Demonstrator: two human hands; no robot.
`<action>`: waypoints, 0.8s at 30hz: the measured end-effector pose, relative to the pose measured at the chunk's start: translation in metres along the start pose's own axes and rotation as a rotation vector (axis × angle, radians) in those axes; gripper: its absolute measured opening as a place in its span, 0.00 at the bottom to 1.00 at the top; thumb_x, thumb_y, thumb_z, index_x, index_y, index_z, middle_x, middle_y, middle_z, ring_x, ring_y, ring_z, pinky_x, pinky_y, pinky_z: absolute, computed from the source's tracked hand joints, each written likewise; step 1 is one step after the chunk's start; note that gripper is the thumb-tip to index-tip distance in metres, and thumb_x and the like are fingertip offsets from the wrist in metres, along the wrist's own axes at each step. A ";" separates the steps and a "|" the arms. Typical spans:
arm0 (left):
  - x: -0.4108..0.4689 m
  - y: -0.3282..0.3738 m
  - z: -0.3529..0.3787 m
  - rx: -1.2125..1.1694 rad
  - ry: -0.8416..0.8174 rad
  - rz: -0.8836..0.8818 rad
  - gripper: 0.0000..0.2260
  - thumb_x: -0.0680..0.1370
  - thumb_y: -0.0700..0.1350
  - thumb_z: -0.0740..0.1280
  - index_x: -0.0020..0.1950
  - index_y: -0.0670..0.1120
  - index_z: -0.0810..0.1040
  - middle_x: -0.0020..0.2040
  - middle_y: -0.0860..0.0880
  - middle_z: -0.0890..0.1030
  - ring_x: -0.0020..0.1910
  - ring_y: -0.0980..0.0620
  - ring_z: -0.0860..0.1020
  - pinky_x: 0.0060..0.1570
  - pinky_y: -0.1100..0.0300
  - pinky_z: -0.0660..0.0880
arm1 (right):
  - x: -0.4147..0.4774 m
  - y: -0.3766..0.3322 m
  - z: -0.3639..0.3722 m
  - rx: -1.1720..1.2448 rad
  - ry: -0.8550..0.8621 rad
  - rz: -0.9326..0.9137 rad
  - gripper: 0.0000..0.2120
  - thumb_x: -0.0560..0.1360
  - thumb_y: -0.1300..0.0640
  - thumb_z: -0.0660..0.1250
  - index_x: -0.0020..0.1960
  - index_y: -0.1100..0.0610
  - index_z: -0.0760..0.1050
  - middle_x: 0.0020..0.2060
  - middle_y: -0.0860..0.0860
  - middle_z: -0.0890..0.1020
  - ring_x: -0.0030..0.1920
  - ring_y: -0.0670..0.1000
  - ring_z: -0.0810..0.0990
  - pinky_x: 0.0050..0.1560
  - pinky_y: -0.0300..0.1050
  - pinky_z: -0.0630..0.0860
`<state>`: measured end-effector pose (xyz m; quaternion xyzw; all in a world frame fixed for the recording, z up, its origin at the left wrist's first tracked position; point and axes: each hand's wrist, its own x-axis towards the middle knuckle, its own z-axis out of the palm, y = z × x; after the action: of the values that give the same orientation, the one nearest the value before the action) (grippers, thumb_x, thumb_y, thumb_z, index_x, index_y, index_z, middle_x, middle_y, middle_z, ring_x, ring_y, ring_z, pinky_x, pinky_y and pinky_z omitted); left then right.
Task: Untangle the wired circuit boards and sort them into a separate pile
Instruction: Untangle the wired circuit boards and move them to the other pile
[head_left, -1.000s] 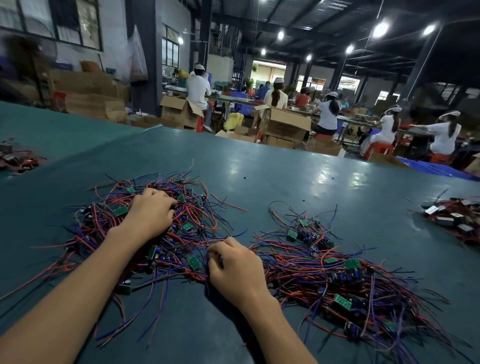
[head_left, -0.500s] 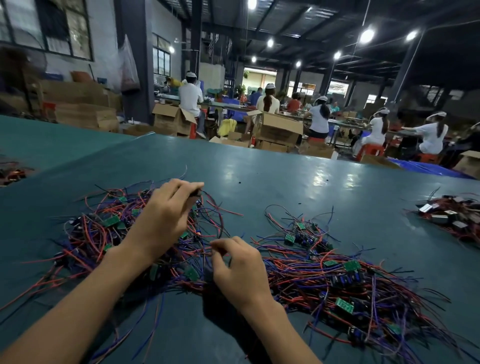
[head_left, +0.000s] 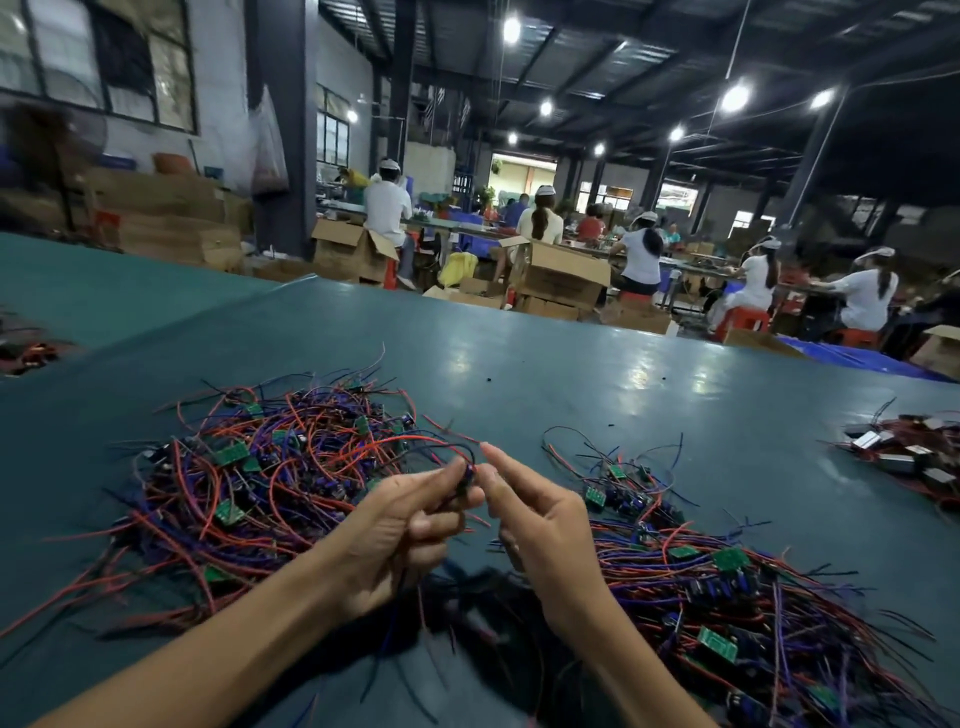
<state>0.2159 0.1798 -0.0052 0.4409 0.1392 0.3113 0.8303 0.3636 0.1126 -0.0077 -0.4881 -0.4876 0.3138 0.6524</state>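
Note:
A tangled pile (head_left: 270, 478) of small green circuit boards with red, purple and black wires lies on the left of the teal table (head_left: 545, 384). A second pile (head_left: 727, 587) of the same wired boards spreads on the right. Between them, raised above the table, my left hand (head_left: 400, 535) pinches one small wired board (head_left: 466, 475) at its fingertips, its red wire arching back to the left pile. My right hand (head_left: 540, 519) touches the same board with thumb and fingertip, index finger pointing up-left. The board itself is mostly hidden by the fingers.
A heap of boxed parts with wires (head_left: 909, 457) lies at the table's right edge, another small heap (head_left: 26, 353) at the far left. Beyond the table stand cardboard boxes (head_left: 561, 280) and several seated workers in white (head_left: 862, 296).
Both hands have lifted out of the left pile and come together in the middle. My left hand has pulled one wired board up with it, and my right hand now meets it there.

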 end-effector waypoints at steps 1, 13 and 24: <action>-0.002 -0.005 0.000 0.012 -0.033 -0.029 0.10 0.80 0.49 0.69 0.50 0.42 0.80 0.42 0.49 0.80 0.22 0.62 0.63 0.16 0.71 0.59 | -0.003 0.001 -0.002 -0.002 -0.002 -0.002 0.16 0.73 0.52 0.72 0.60 0.54 0.83 0.30 0.45 0.81 0.25 0.37 0.72 0.30 0.26 0.68; 0.000 -0.020 -0.003 0.175 -0.072 -0.127 0.11 0.76 0.53 0.71 0.45 0.47 0.87 0.40 0.48 0.80 0.27 0.60 0.70 0.18 0.70 0.62 | -0.008 -0.012 -0.024 -0.033 -0.187 0.029 0.08 0.77 0.61 0.71 0.48 0.66 0.85 0.37 0.57 0.86 0.35 0.45 0.82 0.39 0.32 0.76; 0.001 -0.018 0.001 0.173 -0.073 -0.170 0.15 0.78 0.55 0.67 0.50 0.44 0.87 0.39 0.49 0.78 0.30 0.59 0.69 0.19 0.69 0.63 | -0.006 -0.013 -0.030 -0.047 -0.095 0.082 0.07 0.78 0.57 0.72 0.46 0.60 0.84 0.31 0.54 0.81 0.22 0.44 0.63 0.22 0.36 0.58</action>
<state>0.2246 0.1725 -0.0187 0.5088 0.1720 0.2104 0.8169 0.3885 0.0928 0.0012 -0.5075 -0.5048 0.3514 0.6035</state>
